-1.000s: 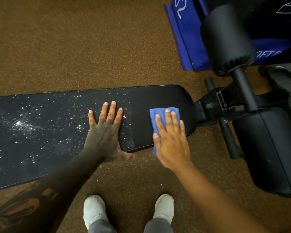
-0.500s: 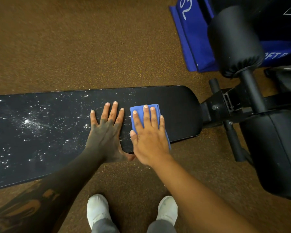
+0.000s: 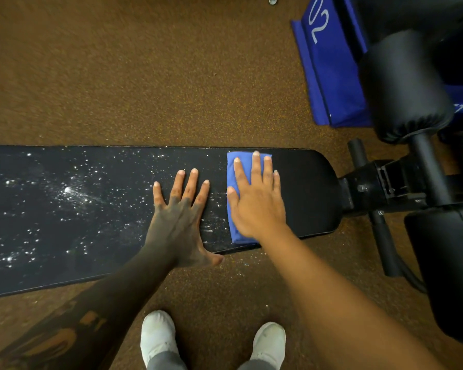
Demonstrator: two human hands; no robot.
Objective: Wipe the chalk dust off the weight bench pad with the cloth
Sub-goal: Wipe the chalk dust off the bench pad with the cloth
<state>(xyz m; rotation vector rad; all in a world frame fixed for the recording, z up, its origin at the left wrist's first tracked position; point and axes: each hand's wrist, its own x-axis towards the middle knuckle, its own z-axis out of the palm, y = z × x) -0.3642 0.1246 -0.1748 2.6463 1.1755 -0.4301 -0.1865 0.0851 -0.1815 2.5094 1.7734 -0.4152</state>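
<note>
The long black bench pad [image 3: 305,182] runs left to right across the view. White chalk dust [image 3: 70,190] speckles its left and middle parts; the right end looks clean. A folded blue cloth [image 3: 247,162] lies on the pad near its right end, reaching the far edge. My right hand [image 3: 257,204] presses flat on the cloth and covers most of it. My left hand [image 3: 179,217] rests flat on the pad just left of the cloth, fingers spread and nothing in it, the thumb hanging over the near edge.
The bench's black metal frame [image 3: 380,188] joins the pad on the right, with a black foam roller [image 3: 404,84] above it and a black seat pad [image 3: 444,263] below. A blue mat [image 3: 329,76] lies at the top right. My white shoes [image 3: 158,335] stand on brown speckled floor.
My right hand slid the cloth left along the pad toward my left hand, then pushed it away to the far edge. My left hand stayed planted.
</note>
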